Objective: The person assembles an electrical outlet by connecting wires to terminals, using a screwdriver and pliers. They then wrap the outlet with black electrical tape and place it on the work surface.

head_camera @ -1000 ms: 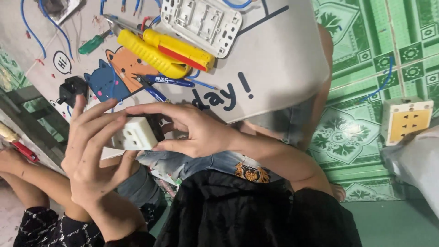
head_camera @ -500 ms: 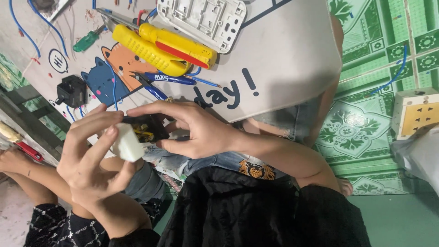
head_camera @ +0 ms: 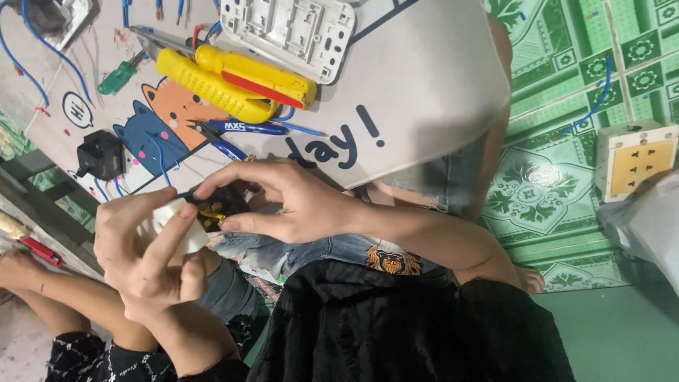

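Observation:
My left hand (head_camera: 145, 251) holds a small white plastic cover (head_camera: 185, 230), with its thumb lying across it. My right hand (head_camera: 283, 201) pinches a black socket insert (head_camera: 221, 204) with brass contacts showing. The two parts touch at their edges, just in front of the low white table (head_camera: 424, 92). My fingers hide most of the insert.
On the table lie two yellow tools (head_camera: 219, 88), a white switch frame (head_camera: 290, 32), a green screwdriver (head_camera: 117, 76), a black plug (head_camera: 99, 154), blue-handled pliers (head_camera: 244, 129) and blue wires. A yellow-faced socket box (head_camera: 636, 166) sits on the green tiled floor. Another person's arm (head_camera: 28, 286) is at bottom left.
The white cover has tilted away in my left hand, and the black insert with brass contacts now shows under my right fingers. The view has shifted slightly.

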